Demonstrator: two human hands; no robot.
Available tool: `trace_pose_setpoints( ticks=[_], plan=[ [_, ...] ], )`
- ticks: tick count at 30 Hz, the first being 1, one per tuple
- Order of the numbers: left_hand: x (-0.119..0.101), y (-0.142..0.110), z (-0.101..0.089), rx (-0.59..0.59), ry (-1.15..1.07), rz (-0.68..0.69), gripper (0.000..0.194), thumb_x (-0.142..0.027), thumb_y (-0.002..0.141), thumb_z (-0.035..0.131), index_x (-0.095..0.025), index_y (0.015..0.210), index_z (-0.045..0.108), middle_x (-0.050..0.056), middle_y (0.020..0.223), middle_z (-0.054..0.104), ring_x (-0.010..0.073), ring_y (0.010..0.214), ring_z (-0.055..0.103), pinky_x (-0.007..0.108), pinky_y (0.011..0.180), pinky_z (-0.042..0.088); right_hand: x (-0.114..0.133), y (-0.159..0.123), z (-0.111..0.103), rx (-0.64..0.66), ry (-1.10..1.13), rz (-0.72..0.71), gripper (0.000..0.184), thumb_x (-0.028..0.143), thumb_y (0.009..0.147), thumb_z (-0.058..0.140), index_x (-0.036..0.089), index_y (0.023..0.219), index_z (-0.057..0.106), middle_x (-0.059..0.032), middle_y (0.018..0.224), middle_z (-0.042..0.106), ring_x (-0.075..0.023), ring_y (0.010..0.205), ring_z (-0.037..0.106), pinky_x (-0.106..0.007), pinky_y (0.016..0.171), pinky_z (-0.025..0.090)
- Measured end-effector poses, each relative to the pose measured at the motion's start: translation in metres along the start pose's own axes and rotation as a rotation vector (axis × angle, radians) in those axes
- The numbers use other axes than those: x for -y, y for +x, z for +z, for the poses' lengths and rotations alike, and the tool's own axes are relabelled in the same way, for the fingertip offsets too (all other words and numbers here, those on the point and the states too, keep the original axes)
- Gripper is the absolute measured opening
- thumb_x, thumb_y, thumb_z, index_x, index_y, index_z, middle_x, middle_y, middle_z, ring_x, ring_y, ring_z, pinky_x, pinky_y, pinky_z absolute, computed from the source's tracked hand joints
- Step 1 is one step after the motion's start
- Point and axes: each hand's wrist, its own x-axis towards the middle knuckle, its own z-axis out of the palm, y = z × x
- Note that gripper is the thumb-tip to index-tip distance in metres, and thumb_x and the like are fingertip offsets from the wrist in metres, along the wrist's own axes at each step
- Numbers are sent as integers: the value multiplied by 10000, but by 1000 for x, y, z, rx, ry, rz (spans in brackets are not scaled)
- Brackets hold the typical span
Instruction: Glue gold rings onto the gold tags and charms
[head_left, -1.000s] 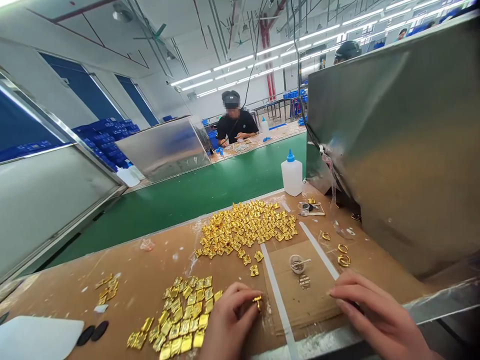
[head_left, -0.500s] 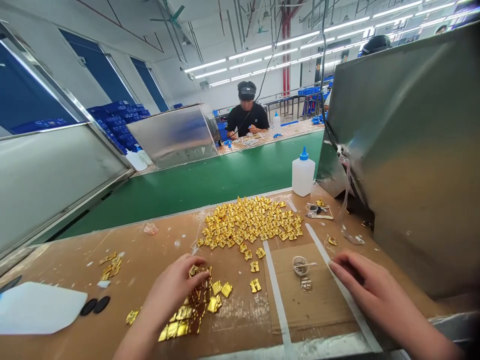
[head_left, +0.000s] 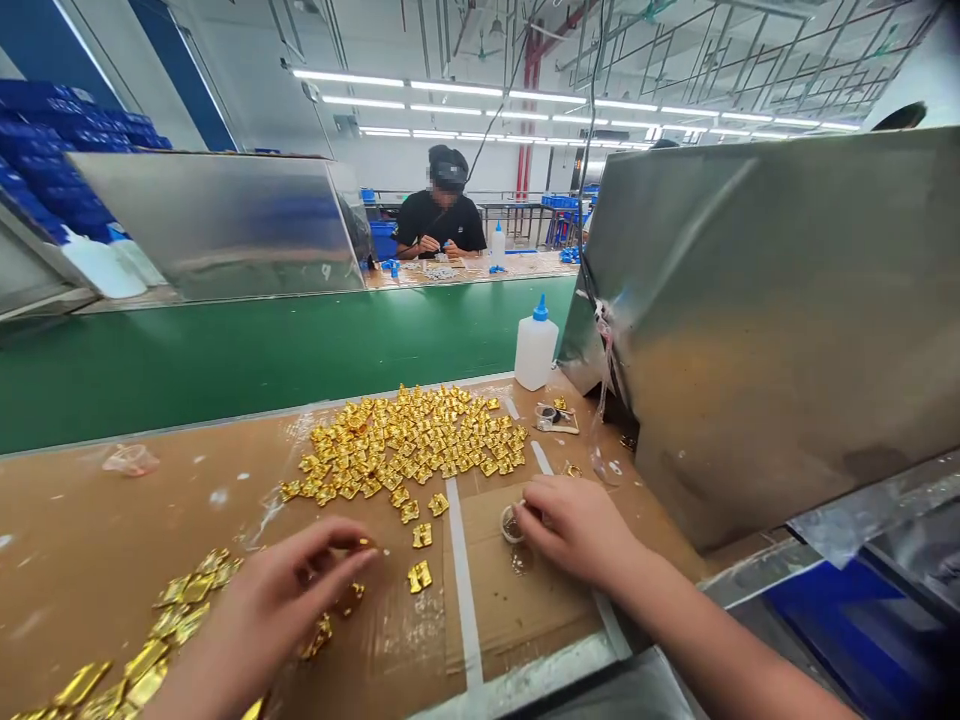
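Observation:
My left hand (head_left: 292,595) is over the left part of the worktop, thumb and fingers pinched on a small gold piece (head_left: 366,543) that is mostly hidden. Below and left of it lie loose gold pieces (head_left: 187,600). My right hand (head_left: 574,525) is closed at the rim of a small round cup (head_left: 511,525), its fingertips covering the cup's right side. What those fingers hold is hidden. Ahead of both hands spreads a heap of shiny gold pieces (head_left: 412,440), with a few single ones (head_left: 420,576) nearer to me.
A white bottle with a blue cap (head_left: 535,352) stands at the worktop's back edge. Behind it runs a green belt (head_left: 300,340). A metal panel (head_left: 750,330) rises on the right. Across the belt sits a person in black (head_left: 442,215). Cardboard (head_left: 517,630) lies under the cup.
My view has swung right. My left hand has lifted from the rows of gold pieces with one in its fingers. My right hand has moved left to the cup and closed there.

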Motion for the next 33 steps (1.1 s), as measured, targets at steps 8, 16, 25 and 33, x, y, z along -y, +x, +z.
trace_pose_setpoints(
  ticks=[8,16,25,33],
  plan=[
    [-37,-38,116,221,-418,31,300,-450,981,592,-271,1171,739,6,738,694,213,701,643,275,668,488,-3,15,4,-22,427,154,364,172,784,611,190,534,347,59,539,325,-115,560,276,-302,583,146],
    [-20,-33,133,285,-248,52,409,-438,936,621,-218,1256,748,-63,578,494,173,543,471,260,550,361,-1,-21,29,-223,855,379,334,344,880,415,230,570,367,44,543,349,-121,529,347,-260,528,285],
    [-19,-31,136,271,-186,32,450,-432,861,687,-201,1233,789,-46,574,540,163,534,483,253,526,374,19,-50,41,-205,968,329,400,382,907,564,197,570,455,36,561,439,-117,563,415,-255,566,318],
    [-22,-33,135,281,-186,27,460,-425,869,674,-184,1247,779,-52,565,531,155,519,472,250,521,370,20,-48,44,-218,931,297,369,328,924,564,196,597,456,44,590,415,-117,585,409,-256,584,305]
  ],
)
